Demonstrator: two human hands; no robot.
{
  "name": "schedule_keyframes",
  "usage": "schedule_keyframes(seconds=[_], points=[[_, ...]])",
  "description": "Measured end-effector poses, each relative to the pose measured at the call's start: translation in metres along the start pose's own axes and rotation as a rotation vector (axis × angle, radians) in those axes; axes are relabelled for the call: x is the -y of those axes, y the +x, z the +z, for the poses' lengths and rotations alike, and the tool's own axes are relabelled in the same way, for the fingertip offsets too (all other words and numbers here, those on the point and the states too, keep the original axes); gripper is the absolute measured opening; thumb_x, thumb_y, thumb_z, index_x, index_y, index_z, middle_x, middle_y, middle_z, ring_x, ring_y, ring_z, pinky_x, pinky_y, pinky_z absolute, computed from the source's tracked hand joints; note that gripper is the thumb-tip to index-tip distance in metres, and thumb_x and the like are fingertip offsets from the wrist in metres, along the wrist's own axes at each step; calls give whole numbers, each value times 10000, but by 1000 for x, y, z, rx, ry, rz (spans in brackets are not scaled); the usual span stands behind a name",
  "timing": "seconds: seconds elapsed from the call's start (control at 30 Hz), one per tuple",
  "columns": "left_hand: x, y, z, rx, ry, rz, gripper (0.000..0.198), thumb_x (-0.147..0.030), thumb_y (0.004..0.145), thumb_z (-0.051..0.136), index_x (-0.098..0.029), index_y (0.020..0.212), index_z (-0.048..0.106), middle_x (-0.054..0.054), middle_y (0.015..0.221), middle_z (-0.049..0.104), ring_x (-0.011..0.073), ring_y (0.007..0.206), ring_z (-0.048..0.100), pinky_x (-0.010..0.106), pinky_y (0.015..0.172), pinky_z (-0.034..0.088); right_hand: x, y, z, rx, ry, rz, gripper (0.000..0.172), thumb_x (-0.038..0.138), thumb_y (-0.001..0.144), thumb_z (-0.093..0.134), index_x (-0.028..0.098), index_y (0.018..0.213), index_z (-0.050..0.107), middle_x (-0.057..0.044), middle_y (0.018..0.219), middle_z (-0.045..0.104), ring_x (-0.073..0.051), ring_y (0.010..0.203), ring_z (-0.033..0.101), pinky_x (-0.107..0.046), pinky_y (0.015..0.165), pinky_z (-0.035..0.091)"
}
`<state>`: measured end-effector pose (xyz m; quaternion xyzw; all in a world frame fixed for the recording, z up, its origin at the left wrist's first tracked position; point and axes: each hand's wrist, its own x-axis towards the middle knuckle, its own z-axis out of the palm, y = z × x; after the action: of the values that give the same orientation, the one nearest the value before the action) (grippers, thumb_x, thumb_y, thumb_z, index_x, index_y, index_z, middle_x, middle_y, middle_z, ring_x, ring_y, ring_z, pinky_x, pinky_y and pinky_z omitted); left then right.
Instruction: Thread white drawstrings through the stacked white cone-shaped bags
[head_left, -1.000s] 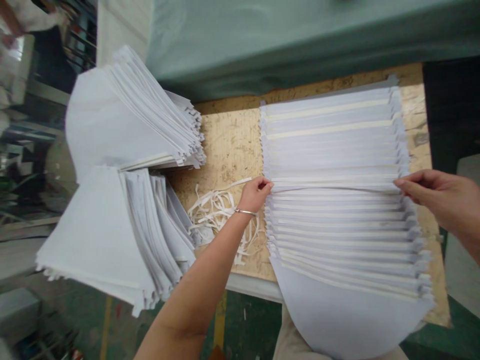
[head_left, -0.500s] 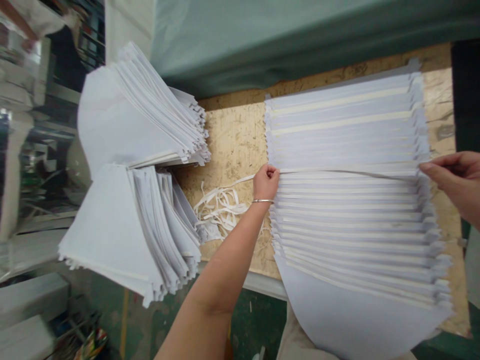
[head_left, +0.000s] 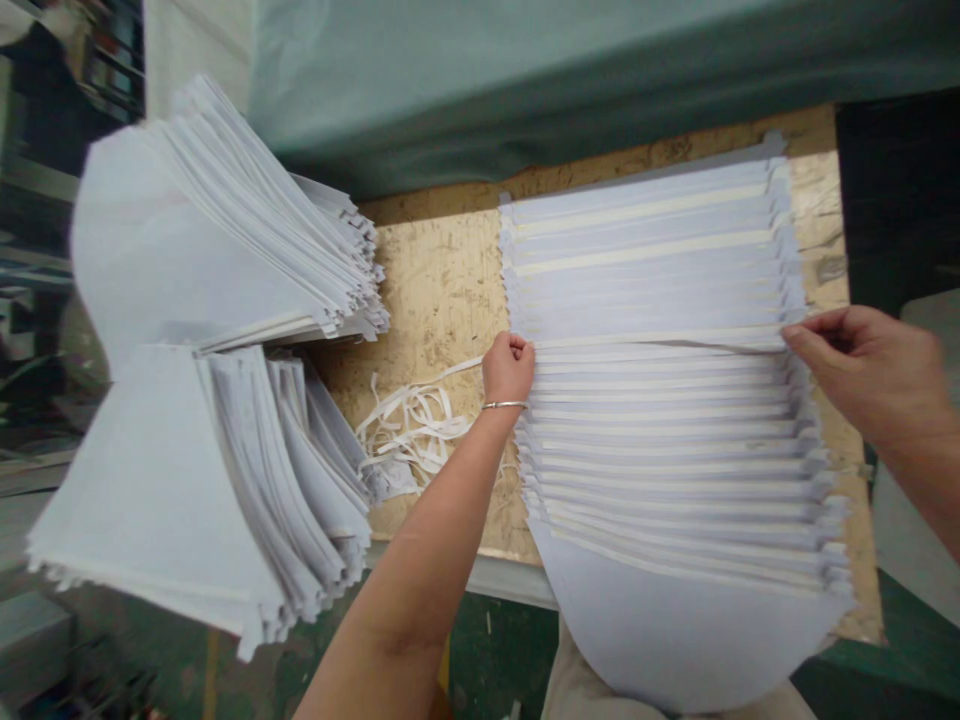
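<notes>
Paper strip (head_left: pixel 660 345) is pinched at each end by the nearly closed fingers of the left hand (head_left: pixel 508 368) and right hand (head_left: pixel 851 355); fanned white sheets (head_left: pixel 660 450) are held beneath, loose strips (head_left: pixel 412 425) heaped left of the left fingers.

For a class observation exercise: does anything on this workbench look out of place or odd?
Yes: a tangle of loose white strips lies on the wooden board beside the fanned stack. It stands out as scrap-like clutter among otherwise neatly layered sheets.
</notes>
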<state>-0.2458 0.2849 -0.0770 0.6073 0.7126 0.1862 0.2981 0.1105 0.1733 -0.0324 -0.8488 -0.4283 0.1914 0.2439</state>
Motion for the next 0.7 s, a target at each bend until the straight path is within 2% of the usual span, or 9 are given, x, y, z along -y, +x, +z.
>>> schedule_keyframes(seconds=[0.23, 0.57, 0.7], points=[[-3, 3, -1, -24, 41, -10, 129, -222, 758, 622, -210, 763, 494, -40, 653, 539, 143, 649, 548, 273, 689, 427, 3, 1, 6, 40, 0, -28, 212, 385, 815, 633, 175, 828, 660, -47, 748, 647, -132, 629, 552, -244, 612, 401], [-3, 4, -1, -26, 51, -4, 128, -225, 759, 616, -209, 765, 489, -44, 643, 528, 141, 647, 545, 273, 677, 420, -5, 4, 14, -6, -2, -63, 259, 418, 812, 597, 173, 831, 677, -34, 739, 644, -140, 604, 541, -252, 589, 405], [-2, 4, -1, -19, 50, -5, 128, -221, 759, 615, -209, 770, 488, -45, 645, 521, 141, 640, 542, 273, 678, 423, -4, 6, 15, 13, -72, -73, 230, 409, 833, 577, 193, 834, 659, -25, 716, 631, -143, 609, 543, -253, 591, 380]])
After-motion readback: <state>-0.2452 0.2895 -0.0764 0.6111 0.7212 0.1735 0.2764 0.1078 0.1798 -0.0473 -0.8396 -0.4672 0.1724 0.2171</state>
